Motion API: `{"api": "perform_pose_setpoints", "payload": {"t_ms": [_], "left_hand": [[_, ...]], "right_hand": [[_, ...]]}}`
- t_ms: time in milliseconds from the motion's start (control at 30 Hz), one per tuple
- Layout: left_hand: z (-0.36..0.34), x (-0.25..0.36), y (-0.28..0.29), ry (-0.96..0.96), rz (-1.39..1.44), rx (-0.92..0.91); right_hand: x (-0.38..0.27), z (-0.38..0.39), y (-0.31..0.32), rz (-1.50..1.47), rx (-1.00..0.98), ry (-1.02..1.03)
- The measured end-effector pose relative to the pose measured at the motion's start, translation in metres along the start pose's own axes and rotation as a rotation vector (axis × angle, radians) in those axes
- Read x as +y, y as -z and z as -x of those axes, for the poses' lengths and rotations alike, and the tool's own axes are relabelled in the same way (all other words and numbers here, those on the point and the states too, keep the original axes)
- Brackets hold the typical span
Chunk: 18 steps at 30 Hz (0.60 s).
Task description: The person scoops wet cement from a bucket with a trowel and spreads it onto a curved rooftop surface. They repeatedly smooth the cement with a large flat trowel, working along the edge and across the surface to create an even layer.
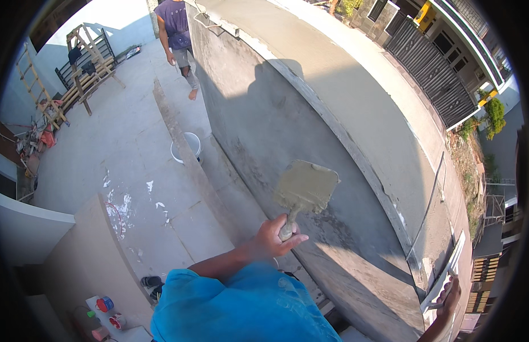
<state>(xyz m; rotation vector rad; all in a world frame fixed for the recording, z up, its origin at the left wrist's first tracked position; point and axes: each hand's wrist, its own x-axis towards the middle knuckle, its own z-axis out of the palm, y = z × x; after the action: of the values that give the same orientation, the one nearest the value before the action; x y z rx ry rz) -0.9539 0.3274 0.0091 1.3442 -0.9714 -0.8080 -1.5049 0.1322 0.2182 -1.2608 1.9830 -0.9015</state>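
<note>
My left hand (277,236) is closed around the short handle of a trowel (306,185). Its squarish blade points up and away from me and is coated with grey mortar. At the far right, my right hand (448,297) grips a plastering float (445,277) with a long, pale flat blade. That float is at the near end of the wall's top; whether it touches the surface I cannot tell. The low wall (310,125) has a smooth grey side, and its broad top (355,85) is coated with smooth grey mortar, partly in shadow.
A long board (187,151) passes over a white bucket (194,146) left of the wall. Another person (176,34) stands barefoot at the wall's far end. Wooden trestles (88,54) stand far left. Thin rods (432,199) lie on the wall top. Cups (105,304) sit lower left.
</note>
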Motion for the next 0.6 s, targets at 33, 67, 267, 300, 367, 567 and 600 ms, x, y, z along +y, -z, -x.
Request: {"api": "perform_pose_setpoints", "payload": {"t_ms": [33, 67, 267, 300, 367, 567, 600], "left_hand": [[0.005, 0.002, 0.000, 0.002, 0.007, 0.008], [0.006, 0.005, 0.000, 0.002, 0.015, 0.010], [0.006, 0.013, -0.010, -0.028, 0.139, 0.079], [0.011, 0.019, -0.010, -0.021, 0.168, 0.110], [0.023, 0.037, -0.007, 0.099, 0.295, 0.143], [0.063, 0.019, 0.028, 0.288, -0.347, 0.255], [0.071, 0.003, 0.035, 0.246, -0.559, 0.306]], "right_hand": [[0.001, -0.001, 0.008, -0.094, 0.027, -0.104], [0.003, 0.001, 0.013, -0.150, 0.089, -0.036], [-0.046, 0.103, -0.037, -0.826, 0.197, 0.442], [-0.039, 0.102, -0.045, -0.992, 0.074, 0.551], [-0.031, 0.105, -0.067, -1.171, 0.017, 0.523], [-0.070, 0.202, -0.252, -1.372, -0.665, 0.505], [-0.070, 0.209, -0.280, -1.309, -0.814, 0.574]]}}
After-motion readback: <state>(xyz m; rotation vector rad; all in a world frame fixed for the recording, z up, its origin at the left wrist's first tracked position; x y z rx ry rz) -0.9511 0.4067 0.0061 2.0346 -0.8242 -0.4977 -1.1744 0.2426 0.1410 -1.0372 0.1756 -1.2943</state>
